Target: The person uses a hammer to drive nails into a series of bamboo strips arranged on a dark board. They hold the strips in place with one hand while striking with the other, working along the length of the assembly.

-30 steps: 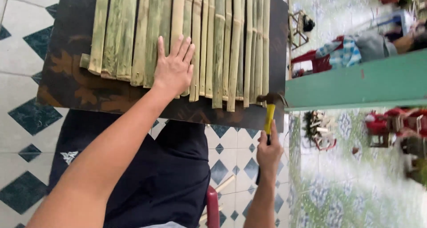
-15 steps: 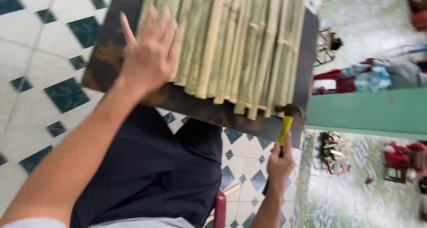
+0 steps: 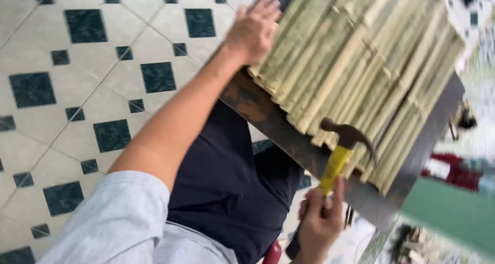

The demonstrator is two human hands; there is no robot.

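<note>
Left hand [image 3: 253,31] is pressing, fingers curled, on the near-left edge of the bamboo slat mat [image 3: 361,73], which is lying on the dark board [image 3: 289,135], slats running away from the person. Right hand [image 3: 319,223] is gripping the yellow-handled claw hammer [image 3: 340,150], its head sitting at the slats' near ends.

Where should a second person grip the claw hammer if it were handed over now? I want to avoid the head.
Probably the bare stretch of yellow handle on the hammer, between the dark head over the bamboo slats and the right hand holding the lower end. Come from the side, fingers wrapping across the shaft, clear of the claw.
</note>
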